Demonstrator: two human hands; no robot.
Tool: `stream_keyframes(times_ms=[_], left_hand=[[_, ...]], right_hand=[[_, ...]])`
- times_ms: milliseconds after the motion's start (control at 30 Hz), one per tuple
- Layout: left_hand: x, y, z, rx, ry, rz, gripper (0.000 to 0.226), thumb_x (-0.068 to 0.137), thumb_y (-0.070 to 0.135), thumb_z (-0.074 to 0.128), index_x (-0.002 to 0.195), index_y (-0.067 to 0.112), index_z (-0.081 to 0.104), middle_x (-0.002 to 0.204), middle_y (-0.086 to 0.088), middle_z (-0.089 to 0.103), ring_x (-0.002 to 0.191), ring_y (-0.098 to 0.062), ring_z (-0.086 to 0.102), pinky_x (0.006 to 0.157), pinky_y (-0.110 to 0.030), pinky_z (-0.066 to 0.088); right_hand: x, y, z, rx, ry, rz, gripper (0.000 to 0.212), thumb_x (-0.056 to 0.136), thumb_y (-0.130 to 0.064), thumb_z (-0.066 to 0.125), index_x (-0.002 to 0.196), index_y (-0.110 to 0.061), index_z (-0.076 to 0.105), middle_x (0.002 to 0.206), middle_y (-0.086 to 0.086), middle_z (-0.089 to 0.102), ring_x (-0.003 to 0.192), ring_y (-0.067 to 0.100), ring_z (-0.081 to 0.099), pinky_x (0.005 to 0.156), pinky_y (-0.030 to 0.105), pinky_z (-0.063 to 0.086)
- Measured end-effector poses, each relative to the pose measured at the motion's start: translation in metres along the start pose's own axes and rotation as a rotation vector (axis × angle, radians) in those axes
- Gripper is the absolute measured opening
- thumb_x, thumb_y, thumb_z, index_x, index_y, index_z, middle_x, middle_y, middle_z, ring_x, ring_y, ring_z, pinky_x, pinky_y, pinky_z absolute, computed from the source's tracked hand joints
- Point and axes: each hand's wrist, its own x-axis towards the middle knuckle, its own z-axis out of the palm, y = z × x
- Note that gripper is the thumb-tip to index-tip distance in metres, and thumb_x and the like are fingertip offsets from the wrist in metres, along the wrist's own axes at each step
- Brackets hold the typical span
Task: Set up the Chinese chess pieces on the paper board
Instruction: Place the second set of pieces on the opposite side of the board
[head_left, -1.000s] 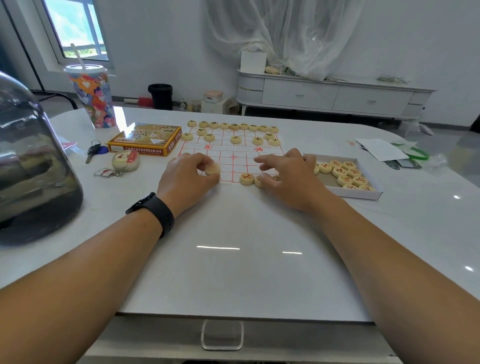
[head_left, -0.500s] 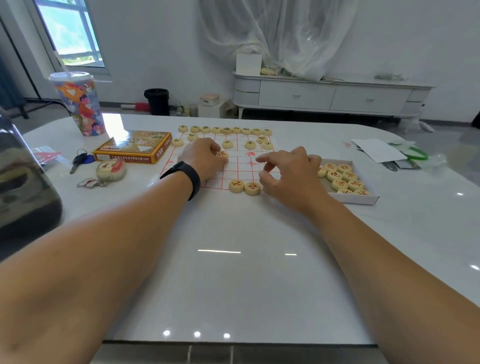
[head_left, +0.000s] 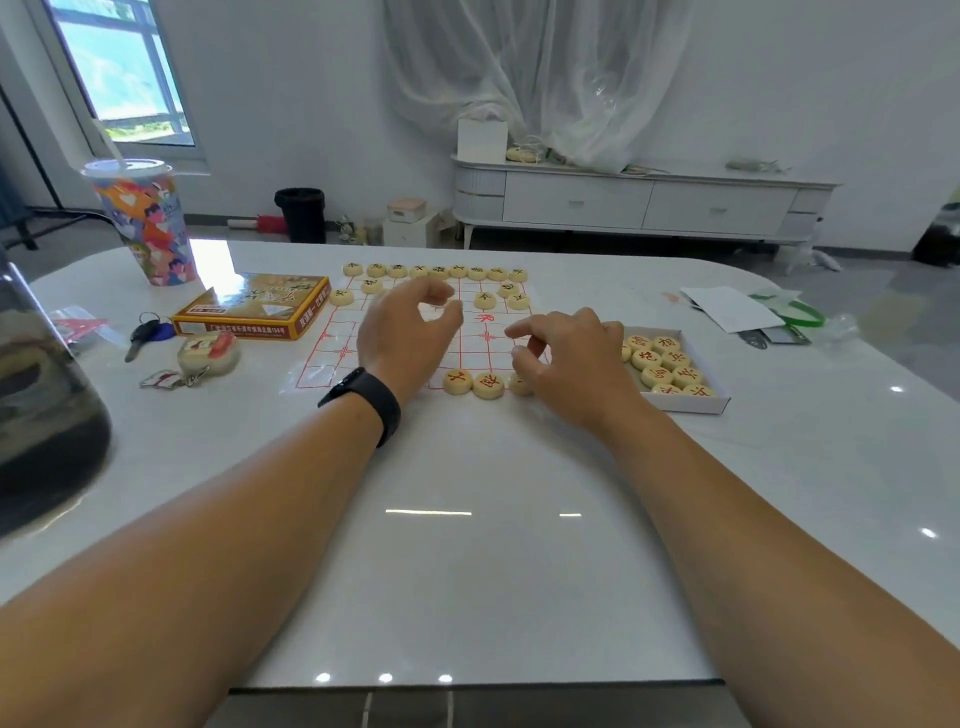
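Paper board (head_left: 337, 353) with red grid lying flat on white table (head_left: 467, 519); far edge lined with a row of black-marked pieces (head_left: 436, 271), a few more just in front of that row; near edge carrying two red-marked pieces (head_left: 472, 383) side by side, with a third piece (head_left: 519, 385) just right of them, partly hidden under the right hand (head_left: 571, 358). Left hand (head_left: 410, 332) raised over the middle of the board, fingers loosely curled, holding nothing visible; black band (head_left: 366, 402) on that wrist. Right hand over the board's right side, fingers bent, thumb and forefinger close together above the third piece; cannot tell whether gripping it. Open white box (head_left: 696, 405) just right of the board, holding more red-marked pieces. Yellow game box (head_left: 254, 309) just left of the board; keys (head_left: 150, 332) and patterned cup (head_left: 148, 223) further left.
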Motion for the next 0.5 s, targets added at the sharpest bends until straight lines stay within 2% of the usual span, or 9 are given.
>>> stream_keyframes(times_ms=[100,200,333,500], left_hand=[[-0.02,0.033,0.004,-0.051,-0.031,0.185,0.018,0.093,0.037,0.062,0.108,0.03,0.07,0.099,0.018,0.07,0.091,-0.005,0.059,0.078,-0.028,0.049],[-0.025,0.063,0.016,0.056,-0.266,0.271,0.021,0.093,0.037,0.064,0.11,0.028,0.071,0.101,0.016,0.07,0.089,-0.003,0.056,0.076,-0.024,0.047],[-0.011,0.085,0.04,0.161,-0.416,0.204,0.027,0.092,0.039,0.063,0.115,0.027,0.069,0.108,0.011,0.068,0.099,-0.009,0.061,0.085,-0.03,0.054],[-0.002,0.099,0.077,0.207,-0.534,0.134,0.028,0.087,0.043,0.065,0.11,0.029,0.07,0.111,0.007,0.066,0.104,-0.014,0.061,0.085,-0.035,0.057]], right_hand=[[-0.001,0.023,-0.02,-0.078,0.034,-0.031,0.023,0.094,-0.034,0.057,0.109,-0.032,0.074,0.094,-0.013,0.072,0.095,0.015,0.055,0.085,0.036,0.028],[-0.002,0.065,-0.052,-0.236,0.048,0.034,0.019,0.092,-0.03,0.059,0.098,-0.027,0.077,0.09,-0.006,0.073,0.088,0.021,0.058,0.083,0.038,0.034],[0.012,0.083,-0.07,-0.376,0.008,0.1,0.015,0.09,-0.036,0.059,0.09,-0.029,0.073,0.085,-0.006,0.07,0.084,0.021,0.056,0.083,0.039,0.036],[0.0,0.113,-0.072,-0.326,0.004,0.249,0.018,0.092,-0.041,0.058,0.091,-0.031,0.072,0.089,-0.005,0.071,0.093,0.023,0.057,0.089,0.041,0.036]])
